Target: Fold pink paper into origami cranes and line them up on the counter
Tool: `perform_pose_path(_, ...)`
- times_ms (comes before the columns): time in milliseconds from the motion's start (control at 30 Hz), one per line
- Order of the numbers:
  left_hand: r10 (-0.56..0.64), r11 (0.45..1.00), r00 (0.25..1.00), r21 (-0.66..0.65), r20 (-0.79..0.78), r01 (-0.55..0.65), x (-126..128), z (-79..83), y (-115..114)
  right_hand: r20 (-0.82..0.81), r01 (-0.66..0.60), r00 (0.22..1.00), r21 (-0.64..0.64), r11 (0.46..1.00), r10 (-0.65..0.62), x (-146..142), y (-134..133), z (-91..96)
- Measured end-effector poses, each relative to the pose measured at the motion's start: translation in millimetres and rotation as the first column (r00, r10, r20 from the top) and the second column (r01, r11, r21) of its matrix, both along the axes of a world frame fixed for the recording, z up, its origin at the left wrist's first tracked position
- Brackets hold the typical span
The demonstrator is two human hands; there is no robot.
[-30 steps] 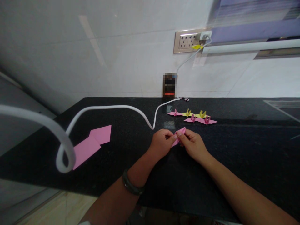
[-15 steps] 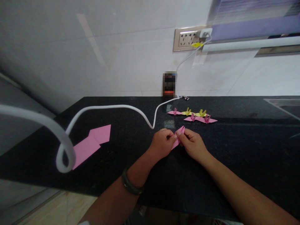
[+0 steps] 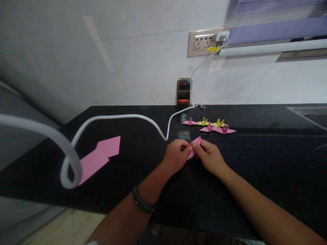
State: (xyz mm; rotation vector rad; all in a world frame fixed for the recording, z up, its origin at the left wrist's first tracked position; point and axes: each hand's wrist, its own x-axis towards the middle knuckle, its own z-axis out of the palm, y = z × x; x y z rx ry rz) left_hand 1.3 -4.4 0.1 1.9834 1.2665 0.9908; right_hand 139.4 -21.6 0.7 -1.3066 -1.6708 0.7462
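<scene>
Folded pink paper at frame centre, pinched between left hand and right hand, both closed on it, just above black counter. Long axis slanted, tip toward upper right, tail toward lower left (under left thumb). Hands about equally near, fingertips meeting mid-paper.

Both forearms extended fwd, converging at centre. Left hand curled, knuckles up, thumb & forefinger pinched shut at tips. Right hand likewise curled, fingertips pinched, met w/ left's tips. Dark band worn on left wrist. Right forearm bare, angled in from lower right.
</scene>
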Motion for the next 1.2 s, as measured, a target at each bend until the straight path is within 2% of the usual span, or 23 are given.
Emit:
perform_pose_path(233, -0.019, 1.0, 0.999, -0.011, -0.033, 0.018, -0.1, -0.1, 0.5, 0.033, 0.006, 0.999, -0.015, 1.0, -0.006, -0.4, 0.8, -0.9)
perform_pose_path(833, -0.066, 0.997, 0.968, 0.017, -0.24, 0.072, -0.4, -2.1, -1.6, 0.155, -0.074, 0.984, -0.057, 0.996, 0.082, 0.2, 3.3, -6.0)
perform_pose_path(1000, -0.062, 0.995, 0.971, 0.06, -0.23, 0.078, 0.7, -1.3, -2.9, 0.155, -0.087, 0.984, -0.035, 0.996, 0.091, 0.8, 3.4, -6.4)
perform_pose_path(1200, -0.051, 0.998, 0.986, 0.039, -0.156, 0.057, 0.7, 3.2, -3.8, 0.132, -0.066, 0.989, -0.008, 0.998, 0.066, 0.4, 2.0, -4.0)
